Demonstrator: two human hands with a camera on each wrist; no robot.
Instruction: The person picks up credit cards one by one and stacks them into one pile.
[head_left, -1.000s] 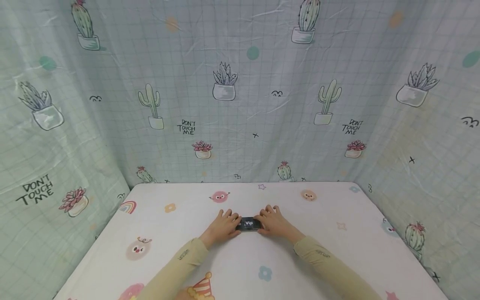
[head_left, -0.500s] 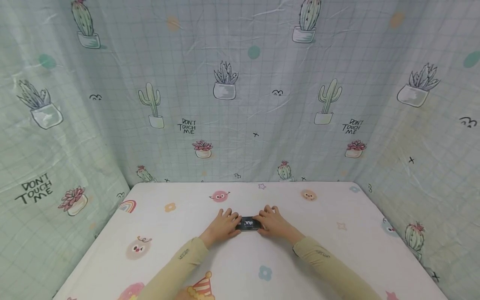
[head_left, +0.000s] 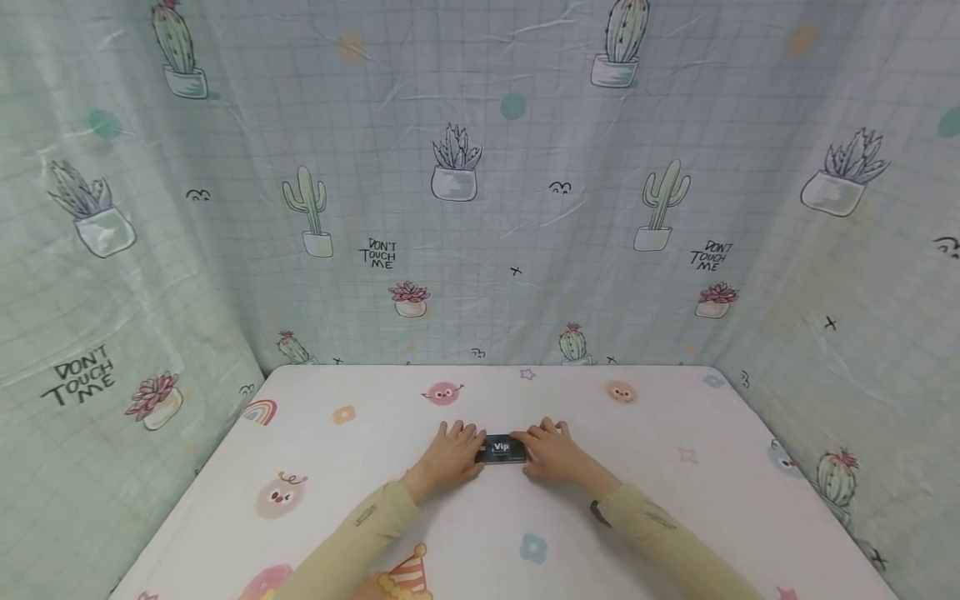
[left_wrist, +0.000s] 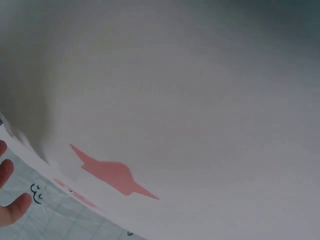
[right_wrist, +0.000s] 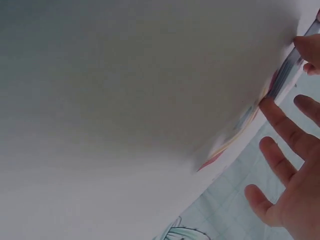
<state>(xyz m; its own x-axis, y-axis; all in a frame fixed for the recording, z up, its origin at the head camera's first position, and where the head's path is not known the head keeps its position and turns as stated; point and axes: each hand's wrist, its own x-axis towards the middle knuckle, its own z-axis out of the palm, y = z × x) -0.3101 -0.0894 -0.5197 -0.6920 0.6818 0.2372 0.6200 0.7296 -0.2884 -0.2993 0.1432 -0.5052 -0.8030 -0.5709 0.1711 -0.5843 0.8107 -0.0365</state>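
A small stack of dark cards [head_left: 501, 449] with white "Vip" lettering lies flat near the middle of the table. My left hand [head_left: 447, 457] holds its left end between thumb and fingers. At the right end, my right hand [head_left: 557, 453] pinches the stack, with thumb and forefinger at its near and far edges. The right wrist view shows the layered side of the card stack [right_wrist: 286, 71] between the thumb and a finger, the other fingers spread apart. Only a few fingertips [left_wrist: 19, 207] of the left hand appear in the left wrist view; its grip is out of frame there.
The white table [head_left: 637, 517] is covered with a cloth printed with faces, flowers and stars. Fabric curtains [head_left: 495, 225] with cactus prints stand behind it and along both sides. A dark band [head_left: 599, 512] shows at the right sleeve's cuff.
My right hand has shifted slightly to the right and its raised fingers have come lower. The left hand and the cards stay in place. The head view has swung a little.
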